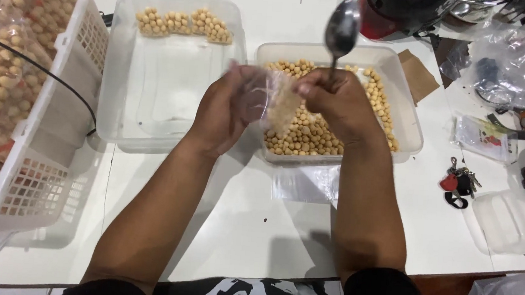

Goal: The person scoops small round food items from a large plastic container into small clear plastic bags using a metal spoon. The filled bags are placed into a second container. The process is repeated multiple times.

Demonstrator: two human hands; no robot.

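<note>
My left hand (225, 111) and my right hand (336, 103) meet over the near edge of a clear tub (409, 124) full of small tan snack balls (312, 135). Between them they hold a small clear plastic bag (272, 102), blurred, with some balls inside. My right hand also grips a metal spoon (343, 30) whose bowl points up and away from me. A second clear tub (168, 91) to the left has a row of the same balls along its far wall.
A white plastic basket (47, 145) with large bags of the balls stands at the left. Flat clear bags (306, 184) lie in front of the tub. Keys (459, 183), a clear lid (510, 220), a helmet (401, 12) and clutter sit at the right.
</note>
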